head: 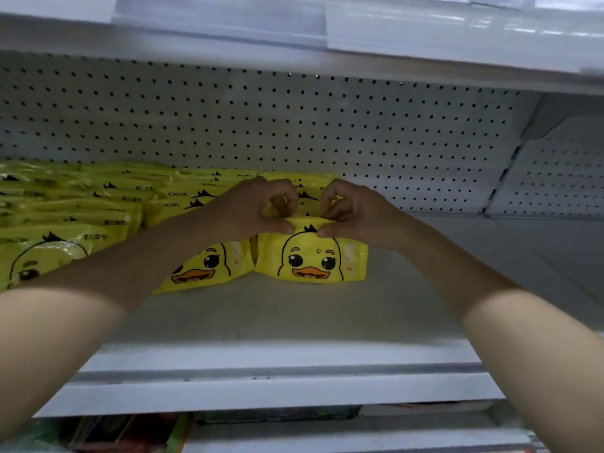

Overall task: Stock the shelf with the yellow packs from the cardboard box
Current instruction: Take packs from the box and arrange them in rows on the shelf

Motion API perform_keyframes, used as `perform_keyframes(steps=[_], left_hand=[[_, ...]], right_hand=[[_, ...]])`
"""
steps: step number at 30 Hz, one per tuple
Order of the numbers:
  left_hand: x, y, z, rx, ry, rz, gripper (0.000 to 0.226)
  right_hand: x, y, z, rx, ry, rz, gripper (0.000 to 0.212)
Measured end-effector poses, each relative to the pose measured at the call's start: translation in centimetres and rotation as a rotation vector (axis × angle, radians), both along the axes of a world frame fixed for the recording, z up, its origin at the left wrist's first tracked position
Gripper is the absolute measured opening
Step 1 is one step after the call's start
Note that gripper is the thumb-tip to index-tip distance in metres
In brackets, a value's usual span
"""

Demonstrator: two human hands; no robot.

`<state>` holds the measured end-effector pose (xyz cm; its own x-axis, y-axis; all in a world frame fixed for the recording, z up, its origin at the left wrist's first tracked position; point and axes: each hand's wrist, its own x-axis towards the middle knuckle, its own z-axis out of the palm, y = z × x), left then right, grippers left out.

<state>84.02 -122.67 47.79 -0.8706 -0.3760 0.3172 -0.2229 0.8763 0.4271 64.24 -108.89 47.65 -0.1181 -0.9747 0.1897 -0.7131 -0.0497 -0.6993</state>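
Both hands are on one pack. Left hand (pixel 251 212) and right hand (pixel 354 214) sit close together, thumbs and curled fingers pinching the top edge of the yellow duck pack (pixel 310 259), which stands upright on the shelf (pixel 294 315), face out, directly below the hands.

Status, as I read it:
- Done: a row of packs (pixel 305 183) stands behind the hands, ending at or near the pegboard back panel (pixel 359 125). A neighbour pack (pixel 202 269) fronts the next row, below the left wrist and touching the held pack's left side. More yellow packs (pixel 81 204) are stacked further left of the left arm, several rows deep.
- In hand: seating or straightening the front pack of the current row. It looks placed but hasn't been let go.
- Left: the shelf right of the right hand is bare out to the panel joint, so there's room for several more rows.

The cardboard box is out of view, so I can't tell how much stock remains.

Something sits on the lower shelf (pixel 130 433) below the arms, too blurred to identify.
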Motion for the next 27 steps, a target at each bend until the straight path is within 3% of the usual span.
perform_keyframes(steps=[9, 12, 16, 18, 27], left_hand=[[-0.3, -1.4, -1.2, -0.091, -0.042, 0.047, 0.008], [-0.6, -1.5, -1.3, -0.125, -0.079, 0.098, 0.014], [-0.4, -2.1, -1.4, 0.005, 0.125, 0.121, 0.015], [-0.8, -2.5, -1.7, 0.018, 0.194, 0.179, 0.011], [-2.8, -1.7, -1.8, -0.005, 0.129, 0.331, 0.015]], right_hand=[[0.1, -0.9, -1.1, -0.008, -0.007, -0.124, 0.015], [-0.3, -1.0, -1.5, -0.070, 0.006, -0.208, 0.013], [-1.7, -1.0, -1.6, -0.280, -0.042, -0.384, 0.009], [-2.2, -1.1, -1.8, -0.271, 0.024, -0.400, 0.009], [-2.4, -2.5, -2.9, -0.216, 0.095, -0.409, 0.012]])
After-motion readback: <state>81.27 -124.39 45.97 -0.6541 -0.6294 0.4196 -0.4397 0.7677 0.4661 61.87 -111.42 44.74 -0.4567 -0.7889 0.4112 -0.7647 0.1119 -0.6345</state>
